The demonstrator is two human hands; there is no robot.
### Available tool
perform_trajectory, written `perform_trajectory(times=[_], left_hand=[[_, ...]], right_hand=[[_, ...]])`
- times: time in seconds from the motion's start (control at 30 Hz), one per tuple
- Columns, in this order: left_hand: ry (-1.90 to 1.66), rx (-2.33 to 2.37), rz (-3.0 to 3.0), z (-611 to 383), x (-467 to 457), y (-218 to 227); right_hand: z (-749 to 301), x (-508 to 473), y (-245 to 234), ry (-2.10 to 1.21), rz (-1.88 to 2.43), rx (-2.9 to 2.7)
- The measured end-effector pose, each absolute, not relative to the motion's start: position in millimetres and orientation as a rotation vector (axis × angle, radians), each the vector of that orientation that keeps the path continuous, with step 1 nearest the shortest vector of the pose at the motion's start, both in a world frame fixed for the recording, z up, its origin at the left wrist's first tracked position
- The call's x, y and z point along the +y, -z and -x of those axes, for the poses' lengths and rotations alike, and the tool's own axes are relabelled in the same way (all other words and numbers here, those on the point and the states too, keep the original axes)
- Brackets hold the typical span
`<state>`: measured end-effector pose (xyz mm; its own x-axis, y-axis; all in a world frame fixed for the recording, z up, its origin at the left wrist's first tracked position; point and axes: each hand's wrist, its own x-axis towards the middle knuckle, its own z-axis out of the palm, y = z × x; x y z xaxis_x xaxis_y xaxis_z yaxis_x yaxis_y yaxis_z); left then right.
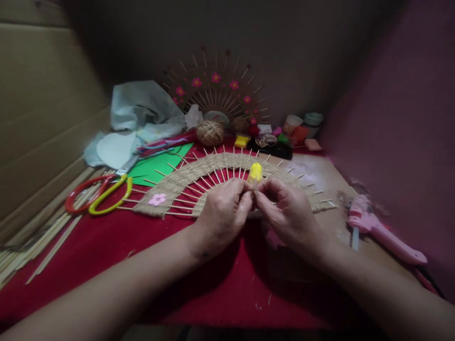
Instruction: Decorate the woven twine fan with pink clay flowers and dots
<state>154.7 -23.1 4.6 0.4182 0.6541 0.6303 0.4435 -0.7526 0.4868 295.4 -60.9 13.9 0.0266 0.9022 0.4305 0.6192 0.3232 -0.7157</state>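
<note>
My left hand (225, 208) and my right hand (286, 213) meet fingertip to fingertip over the front of a woven fan (197, 170). Both are closed in a pinch at the lower end of a small, bright yellow lump (255, 172), which sticks up above the fingers. It looks soft, like modelling clay, perhaps in a clear wrapper; its gripped end is mostly hidden. Thin sticks radiate through the fan's arched band of natural cord. A pink flower (157, 199) lies on the band's left end.
Scissors (95, 193) with red and yellow handles and loose sticks (42, 241) lie left, near green paper (156, 166). Behind are a twine ball (210, 132), a flowered fan (213, 78) and a yellow block (241, 141). A pink glue gun (386, 232) lies right on a board (329, 177).
</note>
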Motion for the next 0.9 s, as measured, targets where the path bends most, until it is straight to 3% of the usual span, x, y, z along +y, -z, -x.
perform_trajectory(times=[0.9], left_hand=[[-1.186,1.008,-2.451,-157.8,-24.4,-6.4]], right_hand=[[-293.3,-61.8,-16.2,-0.243,1.439,-1.691]])
